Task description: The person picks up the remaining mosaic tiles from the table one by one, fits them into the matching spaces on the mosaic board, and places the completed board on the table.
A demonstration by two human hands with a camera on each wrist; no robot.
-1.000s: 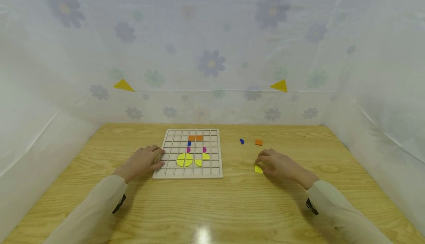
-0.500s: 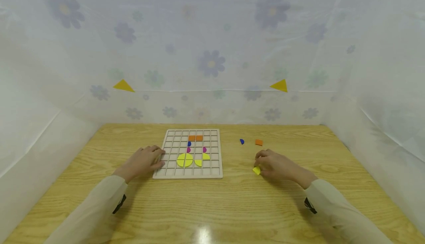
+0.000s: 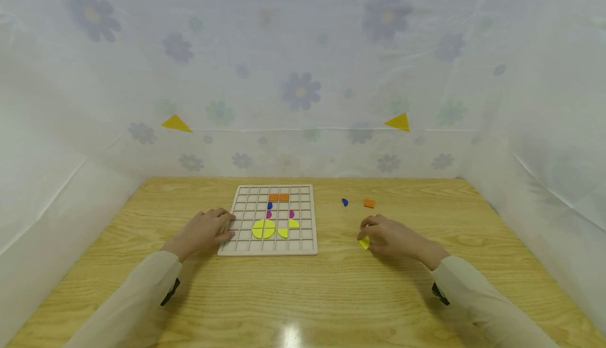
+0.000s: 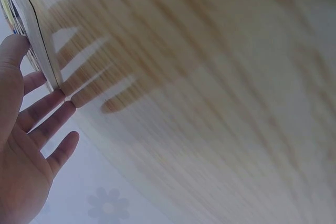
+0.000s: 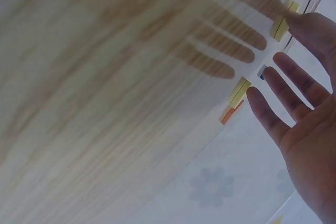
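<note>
- Two pale sleeves (image 3: pixel 137 285) lie closest, over the wood table (image 3: pixel 293 306).
- The right hand (image 3: pixel 396 240) seems to pinch a yellow piece (image 3: pixel 363 243) with its thumb and a front finger. The other three fingers are loose.
- That piece has just turned, and it has slid a little way toward the board. I think this means it is being worked on now — but it is on the table side, so the board is no fuller yet.
- The left hand (image 3: pixel 201 231) has not moved. It lies loosely on the left edge of the board (image 3: pixel 303 235), touching it and not squeezing.
- On the board, four yellow quarters (image 3: pixel 269 224) make a circle, with two more yellow bits (image 3: pixel 282 232) beside it.
- Farther up sit two pink halves (image 3: pixel 269 214), one blue half (image 3: pixel 270 206) and two orange blocks (image 3: pixel 273 197).
- One more yellow piece (image 5: pixel 240 92) shows past the right fingers in the right wrist view.
- Beyond that hand, a loose blue half (image 3: pixel 344 202) and a loose orange block (image 3: pixel 369 203) wait on the table — both well apart from the board.
- Behind it all hangs a flowery cloth (image 3: pixel 236 145).
</note>
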